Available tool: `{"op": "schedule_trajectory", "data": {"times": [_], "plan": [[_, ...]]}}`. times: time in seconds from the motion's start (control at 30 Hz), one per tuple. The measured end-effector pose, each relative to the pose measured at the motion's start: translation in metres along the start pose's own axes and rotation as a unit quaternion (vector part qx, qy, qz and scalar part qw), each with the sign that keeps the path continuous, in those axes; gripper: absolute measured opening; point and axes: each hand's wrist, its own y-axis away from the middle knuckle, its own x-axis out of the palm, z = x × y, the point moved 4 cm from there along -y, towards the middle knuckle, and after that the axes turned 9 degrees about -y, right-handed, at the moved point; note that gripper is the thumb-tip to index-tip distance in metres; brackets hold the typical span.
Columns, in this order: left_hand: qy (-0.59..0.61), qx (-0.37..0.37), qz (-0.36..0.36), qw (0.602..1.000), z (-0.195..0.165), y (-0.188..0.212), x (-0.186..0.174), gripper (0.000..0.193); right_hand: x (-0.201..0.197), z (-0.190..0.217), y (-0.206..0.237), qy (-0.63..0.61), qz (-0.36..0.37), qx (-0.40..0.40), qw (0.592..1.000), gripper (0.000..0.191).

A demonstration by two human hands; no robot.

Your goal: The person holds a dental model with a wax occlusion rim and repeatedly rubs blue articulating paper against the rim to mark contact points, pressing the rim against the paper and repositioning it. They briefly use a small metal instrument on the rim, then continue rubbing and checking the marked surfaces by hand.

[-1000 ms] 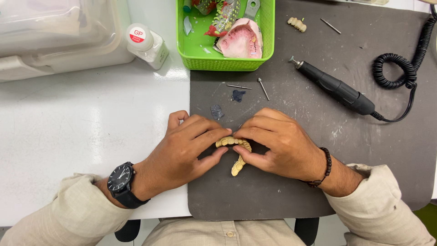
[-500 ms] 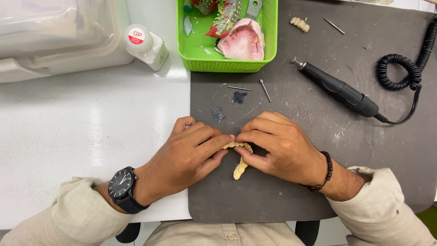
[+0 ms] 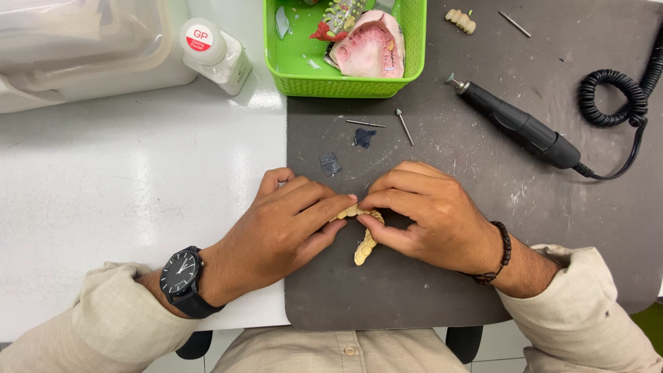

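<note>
**Both hands closed on a row of model teeth over the dark mat**

Currently the left hand (image 3: pixel 290 224) and the right hand (image 3: pixel 425 214) meet fingertip to fingertip at the middle of the dark mat (image 3: pixel 442 304), each grip pinched shut on the same cream-coloured dental arch piece (image 3: pixel 364 245). The piece lies on the mat between the hands; its upper part is covered by the fingers and its lower end curves out below them toward the person.

Against the pictures from a second and half a second ago, the change is slight: the hands sit in nearly the same spot, and the exposed end of the arch shows much as it did. The judgement is that fine handling of the piece continues, with no release and no change of tool.

Nearby items:
- A black rotary handpiece (image 3: pixel 518 128) lies untouched on the mat, well apart from the right hand, its coiled cable (image 3: pixel 611 97) at the far edge.
- Two loose burs (image 3: pixel 404 126) and two small dark scraps (image 3: pixel 330 164) lie just beyond the fingers.
- A green basket (image 3: pixel 345 86) holds a pink denture base (image 3: pixel 369 48).
- A small white bottle (image 3: pixel 215 55) stands on the white table (image 3: pixel 124 179)
</note>
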Motion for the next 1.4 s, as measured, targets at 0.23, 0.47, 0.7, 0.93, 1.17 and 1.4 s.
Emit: {"op": "schedule_trajectory", "data": {"times": [0.23, 0.47, 0.7, 0.93, 1.17, 1.4], "plan": [[0.003, -0.002, 0.001, 1.0, 0.0, 0.0, -0.001, 0.039, 0.002, -0.002, 0.001, 0.016, 0.005, 0.013, 1.0, 0.019], [-0.003, -0.004, 0.009, 1.0, 0.0, 0.0, -0.001, 0.04, -0.002, -0.003, 0.002, 0.008, 0.021, 0.014, 1.0, 0.027], [-0.002, -0.003, 0.016, 1.0, -0.005, 0.0, -0.002, 0.039, -0.005, -0.008, 0.002, -0.065, 0.055, 0.02, 0.996, 0.024], [-0.02, -0.006, -0.029, 0.999, -0.007, -0.002, -0.012, 0.039, -0.008, -0.005, 0.0, -0.059, 0.038, 0.024, 0.997, 0.025], [-0.07, -0.11, -0.085, 0.988, 0.018, -0.01, -0.016, 0.029, -0.008, -0.01, -0.006, -0.065, -0.006, 0.066, 0.996, 0.016], [-0.122, -0.124, -0.097, 0.98, 0.025, -0.016, -0.001, 0.017, -0.003, -0.012, -0.009, -0.062, -0.008, 0.067, 0.996, 0.014]]}}
